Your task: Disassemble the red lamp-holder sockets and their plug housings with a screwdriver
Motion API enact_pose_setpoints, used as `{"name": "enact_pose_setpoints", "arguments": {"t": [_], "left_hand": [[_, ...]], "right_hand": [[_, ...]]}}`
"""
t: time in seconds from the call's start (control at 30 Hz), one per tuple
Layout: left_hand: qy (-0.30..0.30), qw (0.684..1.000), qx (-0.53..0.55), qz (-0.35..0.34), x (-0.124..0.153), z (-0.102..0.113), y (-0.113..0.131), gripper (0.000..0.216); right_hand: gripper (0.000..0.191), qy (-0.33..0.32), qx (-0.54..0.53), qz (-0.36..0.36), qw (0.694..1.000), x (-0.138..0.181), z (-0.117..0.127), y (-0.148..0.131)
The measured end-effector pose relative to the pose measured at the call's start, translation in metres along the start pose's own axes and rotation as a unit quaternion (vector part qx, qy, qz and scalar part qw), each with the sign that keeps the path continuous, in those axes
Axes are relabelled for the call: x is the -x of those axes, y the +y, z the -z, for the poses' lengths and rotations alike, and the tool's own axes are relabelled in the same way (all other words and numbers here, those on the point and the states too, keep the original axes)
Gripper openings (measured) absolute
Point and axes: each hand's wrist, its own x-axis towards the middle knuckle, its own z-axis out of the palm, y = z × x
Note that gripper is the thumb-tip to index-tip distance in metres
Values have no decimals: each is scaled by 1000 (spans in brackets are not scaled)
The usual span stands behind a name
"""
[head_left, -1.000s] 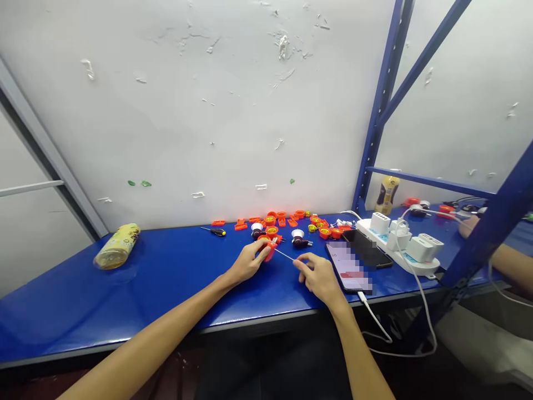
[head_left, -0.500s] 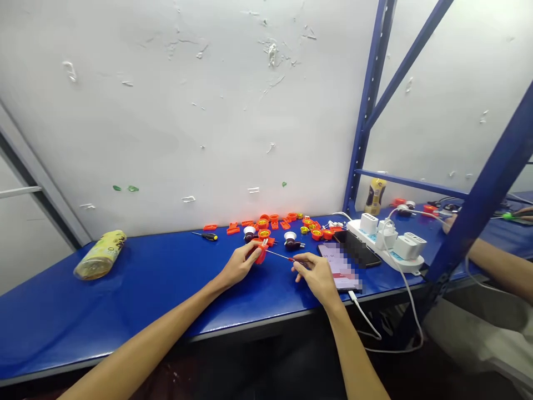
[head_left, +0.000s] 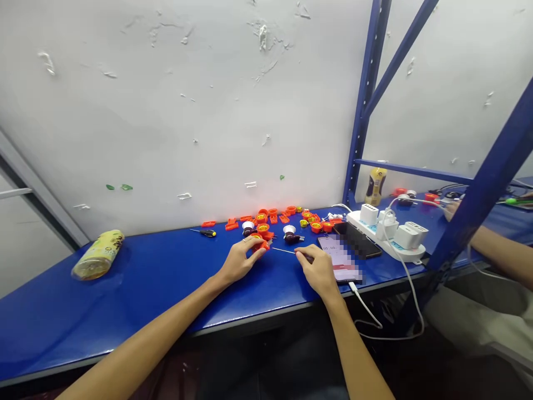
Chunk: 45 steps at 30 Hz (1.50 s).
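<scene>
My left hand (head_left: 240,260) is closed on a small orange plastic part (head_left: 263,245) just above the blue tabletop (head_left: 166,278). In my right hand (head_left: 318,268) is a screwdriver (head_left: 283,251), its thin metal shaft pointing left toward the orange part; its tip looks slightly apart from it. Fingers cover most of the handle. Just beyond the hands stand a white-and-dark round piece (head_left: 290,232) with prongs and a similar white-topped piece (head_left: 249,226). Several orange rings and flat orange parts (head_left: 232,224) lie behind them.
A second screwdriver (head_left: 205,232) lies near the wall. A yellow-labelled bottle (head_left: 99,255) rests on its side at left. To the right are a phone (head_left: 339,258), a dark phone (head_left: 358,240), a loaded power strip (head_left: 385,236) and a blue post (head_left: 478,205). Another person's arm (head_left: 491,253) is beyond it.
The screwdriver's tip has drawn back from the orange part. My left hand has turned and lowered the part slightly, and my right fingers have wrapped further round the handle.
</scene>
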Motion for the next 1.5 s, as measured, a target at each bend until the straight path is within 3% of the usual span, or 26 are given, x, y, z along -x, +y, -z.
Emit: {"name": "enact_pose_setpoints", "arguments": {"t": [0.13,0.33,0.73,0.87,1.03,1.23,1.5], "left_hand": [[-47,996,-61,-35,1,-7,-2,27],[-56,990,-115,-59,2,-11,-3,27],[-38,994,-90,-40,2,-14,-3,27],[3,999,-54,-4,2,-10,-2,27],[45,998,3,37,0,-4,-3,29],[31,997,51,56,1,-6,-4,30],[23,994,80,68,1,-7,-2,29]], "right_hand": [[26,7,37,-17,999,-3,0,6],[26,7,64,-30,997,-2,2,4],[27,17,66,-76,995,-1,4,4],[27,23,46,-78,996,1,5,1],[28,26,2,-25,999,4,5,-7],[26,1,-37,57,998,8,4,-17],[25,-24,-56,88,994,10,2,-21]]}}
